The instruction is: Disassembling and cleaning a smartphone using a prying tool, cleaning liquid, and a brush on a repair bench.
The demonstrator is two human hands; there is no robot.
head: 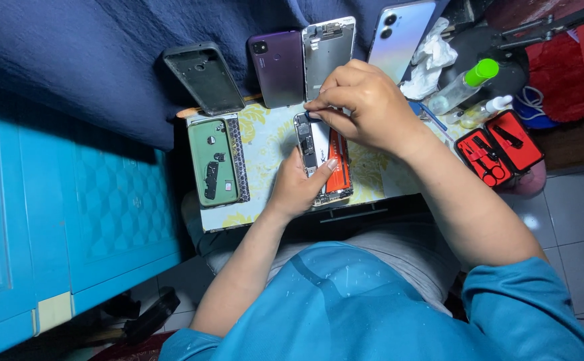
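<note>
Hands worked mid-counter point(265, 144): the left hand point(299, 184) gripped an opened phone point(322, 157), while the right hand point(365, 103) pinched a thin tool point(313, 115) against its top.

The person at the small table wore a bright blue short-sleeved top, its fabric flecked with tiny pale specks across the chest and creased by a diagonal fold near the middle. The sleeves ended above the elbows, leaving both forearms bare. Neither the left hand point(300, 184) nor the right hand point(365, 107) carried a ring, watch or glove. Grey trousers or shorts showed below the hem of the top, at the lap.
</note>
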